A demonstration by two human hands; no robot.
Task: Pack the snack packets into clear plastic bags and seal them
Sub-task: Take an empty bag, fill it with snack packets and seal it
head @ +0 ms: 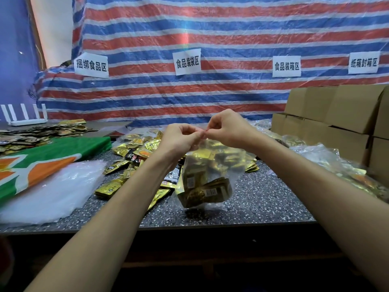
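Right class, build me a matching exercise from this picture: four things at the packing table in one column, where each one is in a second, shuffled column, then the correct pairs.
Things
1. filled clear bag
2. cardboard boxes
3. white router
4. green and orange sheet

Places
A. stacked at the right of the table
B. far left, at the back
C. pinched at its top by the left hand and right hand
D. lying flat on the left side

Pairs: 1-C, 2-A, 3-B, 4-D
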